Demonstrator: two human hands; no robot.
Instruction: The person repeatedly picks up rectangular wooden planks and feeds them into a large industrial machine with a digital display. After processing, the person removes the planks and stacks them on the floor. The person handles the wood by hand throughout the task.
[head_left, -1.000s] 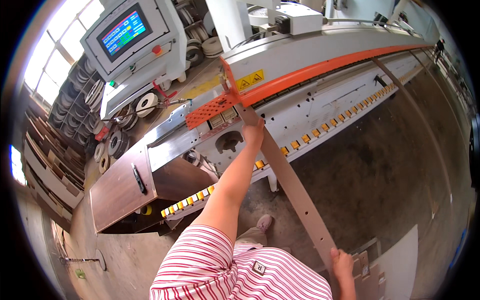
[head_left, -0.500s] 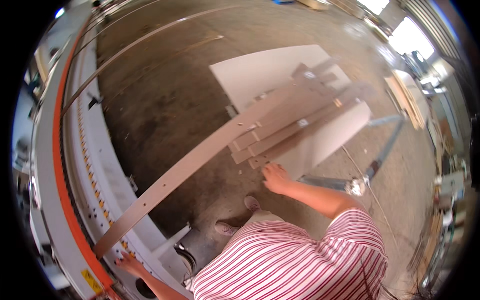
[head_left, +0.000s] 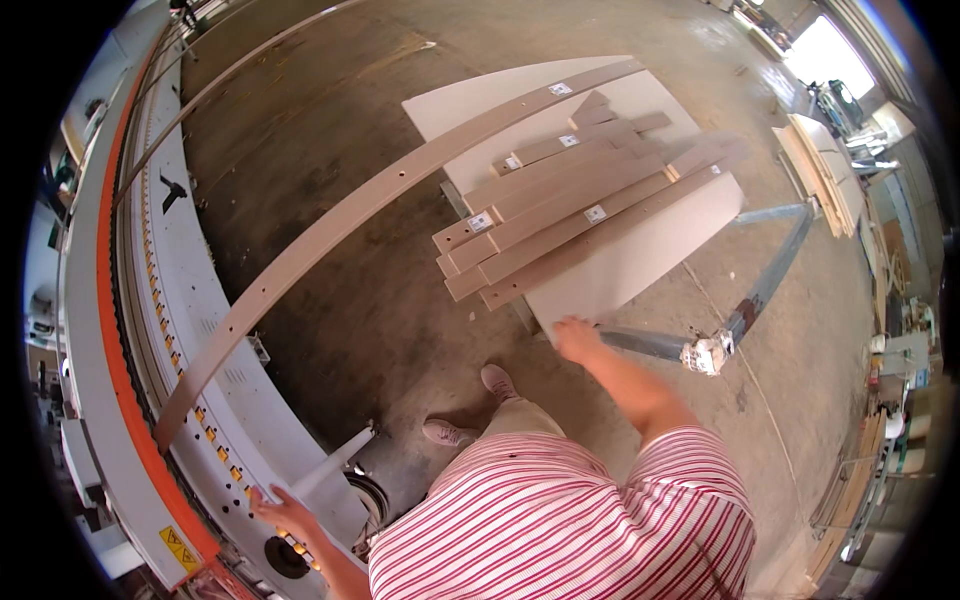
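My left hand hovers over the near end of the machine's roller track, its fingers apart and nothing in them. My right hand is at the near corner of a pale board; its fingers look loosely bent, with no held thing visible. Whether it touches the board I cannot tell. A long brown strip panel with small holes stretches from the machine's orange edge across to the far side of the pale board. Several shorter brown panels, some with white labels, lie stacked on that board.
The long grey machine with an orange rail fills the left side. Another narrow strip juts from it farther off. A grey metal frame stands on the concrete floor at right. Boards are stacked behind it.
The long strip has shifted farther away along the machine, clear of the near panels. My right hand has moved right from the panel ends to the board's corner. My left hand has drawn back from the strip.
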